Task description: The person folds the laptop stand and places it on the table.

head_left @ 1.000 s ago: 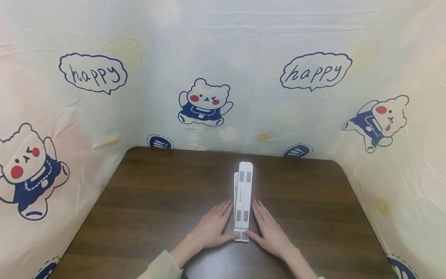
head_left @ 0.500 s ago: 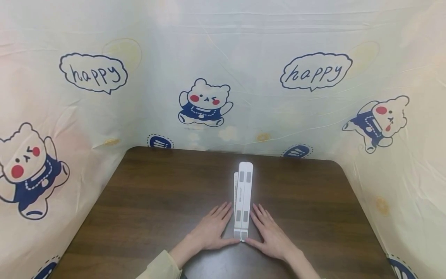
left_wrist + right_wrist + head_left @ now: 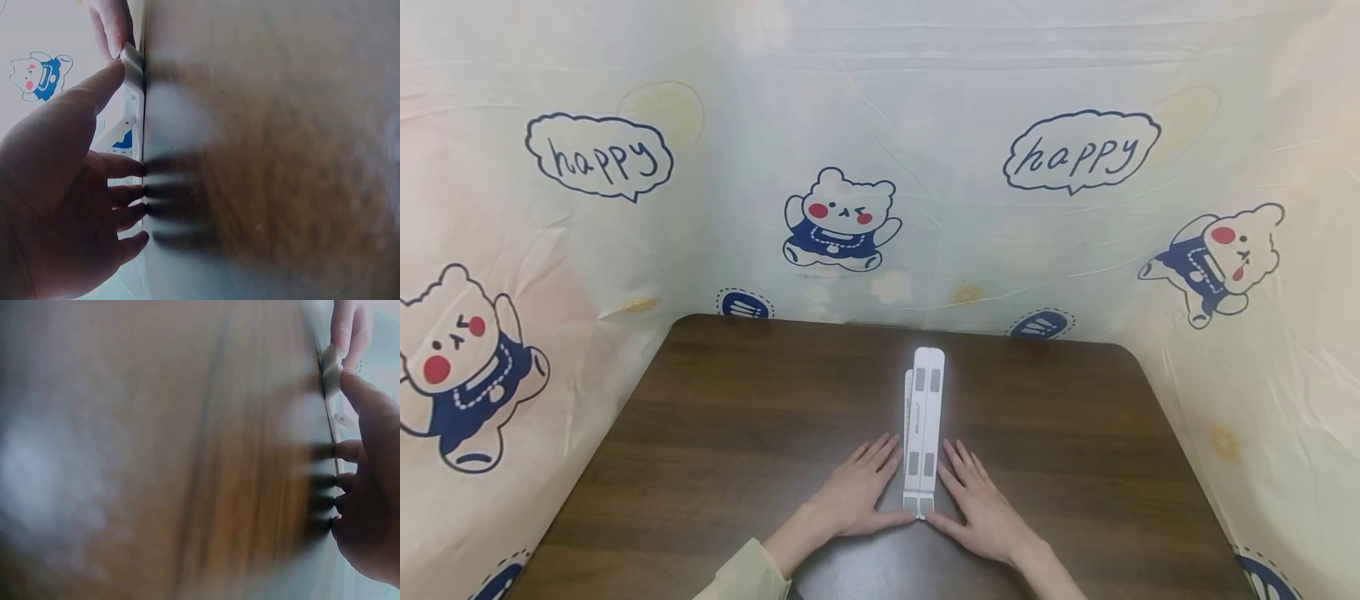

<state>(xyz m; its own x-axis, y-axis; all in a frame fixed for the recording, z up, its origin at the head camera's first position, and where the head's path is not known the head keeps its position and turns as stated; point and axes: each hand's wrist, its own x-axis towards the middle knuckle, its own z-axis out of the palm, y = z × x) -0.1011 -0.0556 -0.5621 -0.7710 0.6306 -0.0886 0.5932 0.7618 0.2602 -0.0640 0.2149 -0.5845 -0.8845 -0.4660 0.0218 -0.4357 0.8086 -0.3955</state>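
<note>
A white folding laptop stand [image 3: 929, 417] with grey pads lies folded on the table, its long side pointing away from me. My left hand [image 3: 856, 498] rests flat to its left, fingers straight and fingertips down at the tabletop. On the other side my right hand [image 3: 988, 510] mirrors it, fingers spread. Both thumbs touch the stand's near end, one from each side. In the left wrist view the raised front lip [image 3: 132, 67] of the stand meets the thumb tip. The right wrist view has the other thumb against the same lip [image 3: 331, 374].
The dark wooden table [image 3: 760, 392] stretches out on both sides of the stand. A pale cloth [image 3: 940, 167] printed with bears and "happy" bubbles hangs behind it and at both sides.
Both thumbs have slid from the top of the stand's near end back to its front edge. The right hand's fingers have spread a little. The stand stays in place.
</note>
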